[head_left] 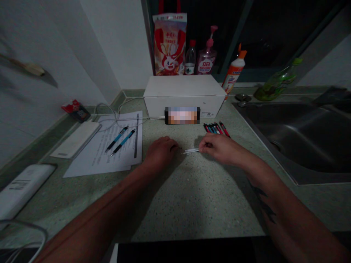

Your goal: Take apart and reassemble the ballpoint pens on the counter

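My right hand (216, 148) is closed in a pinch on thin white pen refills (191, 150), whose narrow ends point left just above the counter. Across from it, my left hand (162, 150) has its fingers curled together. A small dark tip (180, 148) shows at its fingertips; what it belongs to is hidden. Behind my right hand lies a row of several pens (216, 128) in red, blue and black. Two blue-and-black pens (120, 140) rest on printed paper sheets (95, 164) to the left.
A phone (182, 116) with a cable leans against a white box (183, 86). At left are a white flat case (78, 138) and a white power strip (26, 188). A steel sink (301, 135) is on the right. Bottles and a bag (170, 45) stand behind.
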`<state>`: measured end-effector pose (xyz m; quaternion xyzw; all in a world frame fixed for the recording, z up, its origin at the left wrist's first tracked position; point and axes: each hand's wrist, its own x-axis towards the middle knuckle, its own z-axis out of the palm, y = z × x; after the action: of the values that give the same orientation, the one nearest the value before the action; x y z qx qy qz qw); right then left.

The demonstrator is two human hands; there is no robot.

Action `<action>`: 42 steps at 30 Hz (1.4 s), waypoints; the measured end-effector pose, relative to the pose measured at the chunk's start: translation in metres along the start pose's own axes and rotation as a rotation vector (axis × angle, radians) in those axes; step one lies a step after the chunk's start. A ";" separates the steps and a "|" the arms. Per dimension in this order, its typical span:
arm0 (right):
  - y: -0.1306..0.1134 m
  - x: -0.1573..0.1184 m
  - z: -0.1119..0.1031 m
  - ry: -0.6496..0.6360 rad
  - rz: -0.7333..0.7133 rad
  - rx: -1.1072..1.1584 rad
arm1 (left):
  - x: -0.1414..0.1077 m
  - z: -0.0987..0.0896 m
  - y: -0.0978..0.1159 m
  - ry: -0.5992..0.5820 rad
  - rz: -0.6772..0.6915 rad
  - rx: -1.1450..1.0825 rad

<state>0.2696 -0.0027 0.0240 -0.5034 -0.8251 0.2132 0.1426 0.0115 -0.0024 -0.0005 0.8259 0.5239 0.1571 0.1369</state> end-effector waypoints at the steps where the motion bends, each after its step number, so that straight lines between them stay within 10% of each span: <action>1: -0.003 0.000 0.002 -0.033 -0.001 0.004 | 0.000 -0.001 0.001 -0.012 0.009 0.016; 9: -0.019 0.002 0.008 -0.132 0.024 -0.040 | 0.000 -0.001 0.003 0.059 -0.034 -0.020; 15: -0.028 0.003 0.013 0.043 -0.041 -0.031 | -0.004 0.001 0.006 0.134 -0.056 -0.182; 27: -0.043 0.001 0.036 0.115 -0.200 0.030 | -0.014 0.002 0.015 0.005 0.062 -0.336; 42: -0.030 0.008 0.026 0.304 0.006 0.237 | -0.009 0.001 0.011 0.221 -0.029 -0.371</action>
<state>0.2315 -0.0130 0.0167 -0.5120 -0.7616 0.2307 0.3235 0.0175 -0.0151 0.0017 0.7565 0.5098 0.3383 0.2308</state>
